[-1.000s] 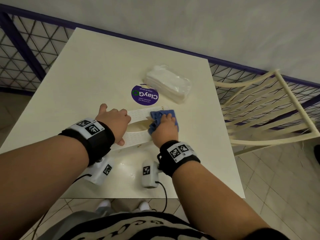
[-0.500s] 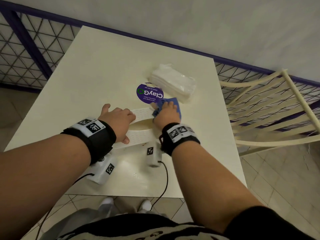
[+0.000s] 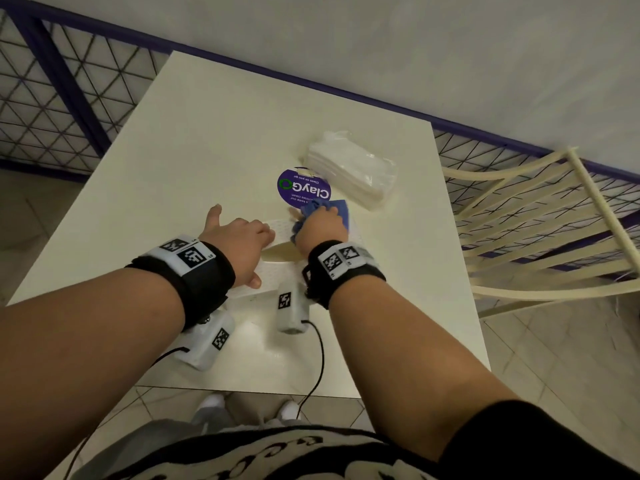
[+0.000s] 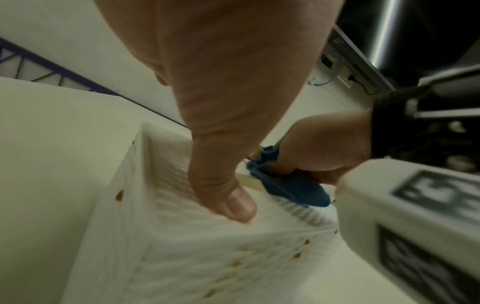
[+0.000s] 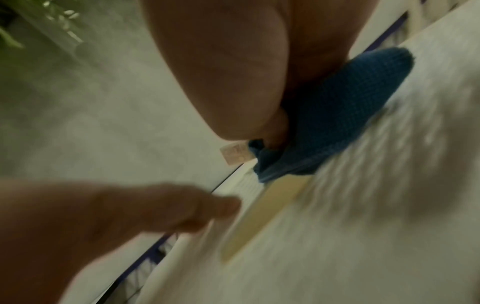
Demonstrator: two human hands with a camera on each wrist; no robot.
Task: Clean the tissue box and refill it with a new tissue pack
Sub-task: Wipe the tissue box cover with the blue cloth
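The white perforated tissue box (image 3: pixel 273 275) lies on the cream table (image 3: pixel 207 150), its oval slot facing up. My left hand (image 3: pixel 249 251) grips the box's left end, thumb (image 4: pixel 233 197) pressed on its top near the front edge. Holding a bunched blue cloth (image 3: pixel 341 209), my right hand (image 3: pixel 322 223) presses it on the box's far right part. The cloth (image 4: pixel 293 189) sits just past the slot's edge, and the right wrist view shows it (image 5: pixel 337 115) flat on the box (image 5: pixel 363 205). A clear-wrapped new tissue pack (image 3: pixel 353 168) lies beyond the box.
A round purple ClayGo sticker (image 3: pixel 304 190) sits on the table between box and pack. A cream slatted chair (image 3: pixel 536 220) stands at the table's right side. A mesh fence with purple rails (image 3: pixel 52 81) runs behind and to the left.
My right hand has slid the cloth away from me across the box top, toward the sticker. The left hand has kept its hold on the box.
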